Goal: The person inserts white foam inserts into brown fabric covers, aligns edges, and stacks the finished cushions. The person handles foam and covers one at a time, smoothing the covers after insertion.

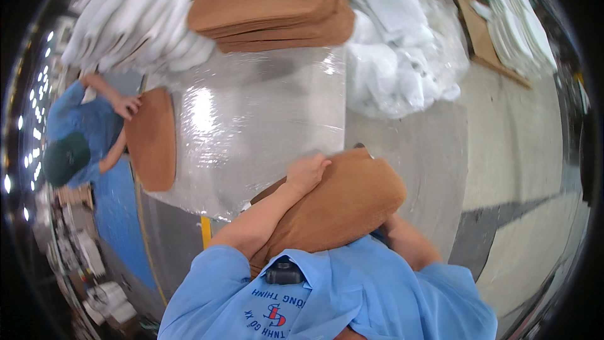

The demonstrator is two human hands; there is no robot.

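I hold a thick stack of brown oval pads [352, 201] against my chest. My left hand [307, 173] lies on its upper left edge with the fingers curled over the top pad. My right forearm [409, 242] runs under the stack's right side, and the stack hides that hand. The stack's far edge is level with the near corner of a tall block wrapped in clear film [251, 119].
A second stack of brown pads [277, 12] and white pads [138, 19] lie on the wrapped block. At the left, a co-worker in blue rests a hand [129, 106] on an upright brown pad [152, 140]. White plastic bags [402, 56], cardboard [478, 31] and more white stacks [522, 25] are at the back right.
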